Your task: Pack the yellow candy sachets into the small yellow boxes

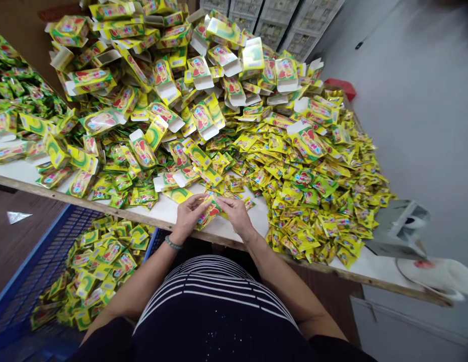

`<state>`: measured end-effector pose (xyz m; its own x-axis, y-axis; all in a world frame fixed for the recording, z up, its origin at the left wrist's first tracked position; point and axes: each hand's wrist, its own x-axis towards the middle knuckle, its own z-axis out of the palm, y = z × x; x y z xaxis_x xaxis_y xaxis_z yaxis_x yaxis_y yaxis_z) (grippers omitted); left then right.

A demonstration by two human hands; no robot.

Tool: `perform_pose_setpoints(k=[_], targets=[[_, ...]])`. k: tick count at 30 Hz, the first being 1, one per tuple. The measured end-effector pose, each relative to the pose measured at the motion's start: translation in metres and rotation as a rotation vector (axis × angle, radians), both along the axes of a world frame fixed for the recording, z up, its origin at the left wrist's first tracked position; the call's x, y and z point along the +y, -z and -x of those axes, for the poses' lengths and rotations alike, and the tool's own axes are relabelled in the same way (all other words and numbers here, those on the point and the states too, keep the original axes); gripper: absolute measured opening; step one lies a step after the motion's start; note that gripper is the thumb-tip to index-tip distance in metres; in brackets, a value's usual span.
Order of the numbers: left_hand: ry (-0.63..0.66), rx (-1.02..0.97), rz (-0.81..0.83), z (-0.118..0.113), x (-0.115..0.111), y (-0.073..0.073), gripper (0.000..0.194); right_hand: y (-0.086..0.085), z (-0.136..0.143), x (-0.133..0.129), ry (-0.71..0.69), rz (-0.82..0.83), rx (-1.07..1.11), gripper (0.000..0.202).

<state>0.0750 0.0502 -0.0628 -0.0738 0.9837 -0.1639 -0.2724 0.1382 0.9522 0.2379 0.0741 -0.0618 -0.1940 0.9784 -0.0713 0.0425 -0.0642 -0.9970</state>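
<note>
"What do you have in your hands?"

"One small yellow-and-green cardboard carton printed with red (209, 215). My left hand (188, 216) pinches it at one end, with thumb and fingers close together, and my right hand (235, 213) pinches it at the other."

"Where is it, exactly?"

"Between my two hands, at the near edge of the white table with a wooden rim (261, 217). I can't tell whether it touches the surface, or how its ends stand — my fingers cover them."

"And around it?"

"Taking the carton as the middle of the clock, a tall heap of similar cartons, many with white flaps open (163, 75), rises from eleven to one. Small shiny yellow sachets (313, 193) are piled high at two to three o'clock, and green sachets (143, 195) lie loosely toward nine."

"What about lower down?"

"At eight o'clock there's a blue lattice plastic basket (33, 271), below the table, holding many yellow cartons (109, 253). Out at three, past the sachets, a grey box-shaped object (392, 226) stands on the table."

"Anything on your wrist?"

"A dark beaded bracelet (173, 243) — on the left one."
</note>
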Motion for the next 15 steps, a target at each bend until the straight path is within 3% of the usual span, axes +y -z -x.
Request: perform_pose_setpoints(k=[7, 10, 13, 15], targets=[[-0.026, -0.072, 0.031, 0.001, 0.001, 0.002, 0.042, 0.001, 0.018, -0.032, 0.105, -0.319, -0.257, 0.039], [-0.054, -0.137, 0.073, -0.004, 0.005, -0.003, 0.048, -0.001, 0.029, -0.041, 0.102, -0.358, -0.303, 0.043], [-0.071, -0.097, 0.093, 0.005, 0.003, -0.017, 0.052, -0.004, 0.031, -0.046, 0.026, -0.345, -0.292, 0.048], [0.009, 0.083, 0.089, 0.034, -0.006, -0.035, 0.05, -0.005, 0.024, -0.047, -0.055, -0.363, -0.294, 0.05]])
